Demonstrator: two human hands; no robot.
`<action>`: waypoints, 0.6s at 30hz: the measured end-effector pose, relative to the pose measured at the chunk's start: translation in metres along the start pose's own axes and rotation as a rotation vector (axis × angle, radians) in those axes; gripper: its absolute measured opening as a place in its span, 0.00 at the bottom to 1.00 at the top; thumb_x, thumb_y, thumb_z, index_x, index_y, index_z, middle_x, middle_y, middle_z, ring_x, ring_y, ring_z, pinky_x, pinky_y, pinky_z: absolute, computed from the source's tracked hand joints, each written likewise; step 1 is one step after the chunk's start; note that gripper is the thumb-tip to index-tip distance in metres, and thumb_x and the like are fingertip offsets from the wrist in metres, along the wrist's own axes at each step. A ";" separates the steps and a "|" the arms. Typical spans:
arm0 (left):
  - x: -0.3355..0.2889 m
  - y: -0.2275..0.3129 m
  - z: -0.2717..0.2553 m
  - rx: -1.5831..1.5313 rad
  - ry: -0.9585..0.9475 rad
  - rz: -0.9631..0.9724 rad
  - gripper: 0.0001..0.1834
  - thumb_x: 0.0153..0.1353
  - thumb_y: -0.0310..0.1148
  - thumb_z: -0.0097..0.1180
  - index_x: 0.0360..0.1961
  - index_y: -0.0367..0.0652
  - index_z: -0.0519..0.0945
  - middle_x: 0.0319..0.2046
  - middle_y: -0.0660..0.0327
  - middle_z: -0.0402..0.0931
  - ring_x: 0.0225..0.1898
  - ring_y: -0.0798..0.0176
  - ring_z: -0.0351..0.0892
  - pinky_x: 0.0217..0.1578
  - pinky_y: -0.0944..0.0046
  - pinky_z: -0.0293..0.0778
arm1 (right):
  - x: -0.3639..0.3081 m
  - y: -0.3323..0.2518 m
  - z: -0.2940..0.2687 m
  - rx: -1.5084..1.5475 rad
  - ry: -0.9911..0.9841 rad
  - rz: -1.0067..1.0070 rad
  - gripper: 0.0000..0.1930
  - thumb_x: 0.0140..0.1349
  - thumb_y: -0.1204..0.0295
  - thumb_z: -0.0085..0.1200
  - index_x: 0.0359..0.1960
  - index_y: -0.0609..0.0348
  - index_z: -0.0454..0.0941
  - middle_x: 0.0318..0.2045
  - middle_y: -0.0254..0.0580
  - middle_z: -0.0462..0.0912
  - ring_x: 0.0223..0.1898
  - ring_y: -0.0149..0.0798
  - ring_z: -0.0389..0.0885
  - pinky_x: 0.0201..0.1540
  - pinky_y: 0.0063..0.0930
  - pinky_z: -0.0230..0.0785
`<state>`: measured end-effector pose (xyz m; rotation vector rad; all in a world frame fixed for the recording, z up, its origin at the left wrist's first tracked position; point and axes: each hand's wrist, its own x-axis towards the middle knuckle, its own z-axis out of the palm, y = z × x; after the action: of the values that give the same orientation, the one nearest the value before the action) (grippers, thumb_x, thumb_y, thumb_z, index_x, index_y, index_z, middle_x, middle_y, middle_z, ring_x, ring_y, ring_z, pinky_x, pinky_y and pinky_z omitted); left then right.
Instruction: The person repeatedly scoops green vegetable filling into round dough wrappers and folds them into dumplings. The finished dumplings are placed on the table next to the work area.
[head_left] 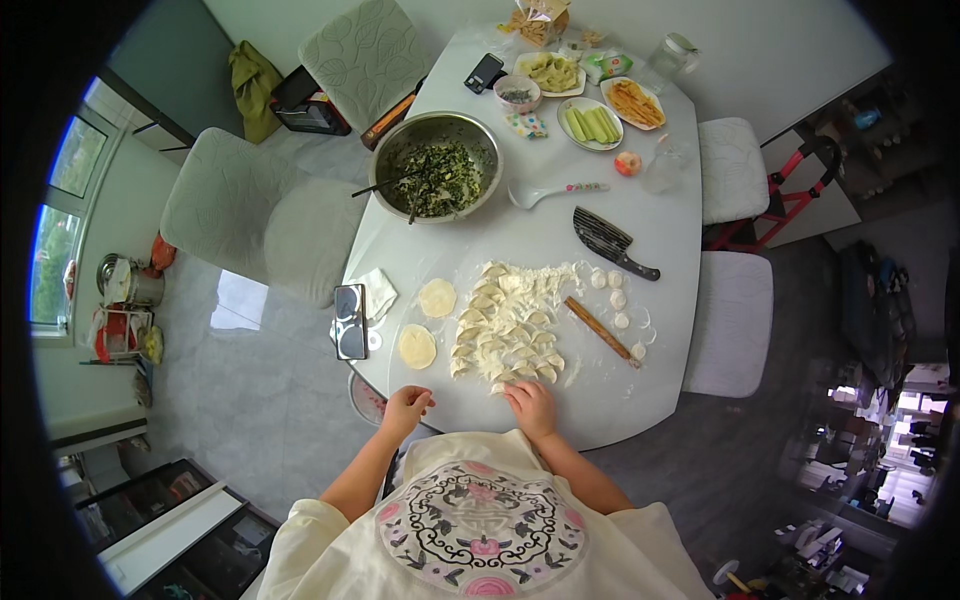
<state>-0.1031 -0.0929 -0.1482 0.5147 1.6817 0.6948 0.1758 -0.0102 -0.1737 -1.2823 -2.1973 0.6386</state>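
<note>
My right hand [530, 408] is at the near end of several rows of folded dumplings [507, 338], its fingers closed on a dumpling [497, 389] at the front of the group. Over the table's near edge, my left hand [408, 407] is curled with the fingertips drawn together, and nothing shows in it. Two round dough wrappers [437, 298] lie flat left of the dumplings. To their right rests a wooden rolling pin [600, 330], beside small floured dough pieces [617, 299]. Loose flour coats the tabletop around them.
A steel bowl [497, 160] of chopped green filling stands far left, chopsticks in it. Behind the dough lie a dark cleaver [605, 237] and a white spoon [540, 194]. Food plates [590, 145] and a glass jug [674, 58] fill the back. A phone [350, 322] lies at the left edge.
</note>
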 end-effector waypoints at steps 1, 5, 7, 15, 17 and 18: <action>-0.001 -0.001 0.000 0.002 0.006 -0.005 0.12 0.67 0.33 0.56 0.42 0.34 0.80 0.32 0.61 0.84 0.27 0.71 0.77 0.29 0.70 0.73 | -0.001 0.000 -0.001 -0.004 -0.008 0.008 0.06 0.54 0.68 0.65 0.35 0.50 0.86 0.32 0.36 0.81 0.36 0.44 0.79 0.38 0.38 0.73; 0.016 -0.029 -0.003 0.062 0.158 0.132 0.11 0.65 0.32 0.58 0.41 0.34 0.81 0.30 0.59 0.84 0.26 0.69 0.77 0.29 0.67 0.74 | 0.001 0.001 0.004 -0.055 -0.063 0.019 0.06 0.55 0.68 0.65 0.35 0.50 0.86 0.33 0.36 0.81 0.36 0.44 0.79 0.38 0.39 0.73; 0.024 -0.020 -0.002 0.212 0.312 0.239 0.10 0.63 0.31 0.60 0.39 0.35 0.81 0.29 0.58 0.83 0.25 0.65 0.78 0.30 0.65 0.75 | 0.001 0.003 0.005 -0.075 -0.053 0.014 0.07 0.54 0.68 0.65 0.35 0.51 0.86 0.33 0.36 0.81 0.36 0.44 0.80 0.38 0.39 0.73; 0.064 0.025 -0.006 0.505 0.688 0.335 0.19 0.53 0.32 0.68 0.44 0.39 0.77 0.41 0.52 0.77 0.45 0.49 0.76 0.48 0.53 0.72 | 0.015 -0.023 -0.023 0.002 0.023 0.108 0.06 0.59 0.71 0.61 0.36 0.56 0.84 0.34 0.40 0.82 0.36 0.48 0.81 0.38 0.40 0.74; 0.068 0.038 -0.002 0.557 0.714 0.314 0.20 0.52 0.33 0.69 0.45 0.39 0.77 0.42 0.51 0.76 0.46 0.47 0.75 0.49 0.52 0.71 | 0.021 -0.025 -0.027 0.039 0.023 0.168 0.05 0.60 0.72 0.59 0.36 0.56 0.84 0.35 0.41 0.83 0.36 0.48 0.82 0.38 0.39 0.74; 0.072 0.045 -0.002 0.582 0.703 0.341 0.21 0.52 0.34 0.69 0.45 0.39 0.77 0.43 0.51 0.76 0.47 0.47 0.75 0.50 0.52 0.71 | 0.027 -0.026 -0.027 0.054 0.025 0.190 0.05 0.60 0.72 0.59 0.37 0.56 0.84 0.34 0.42 0.83 0.35 0.48 0.82 0.38 0.39 0.74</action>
<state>-0.1219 -0.0129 -0.1679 1.0724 2.5153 0.6621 0.1646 0.0061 -0.1316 -1.4735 -2.0399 0.7454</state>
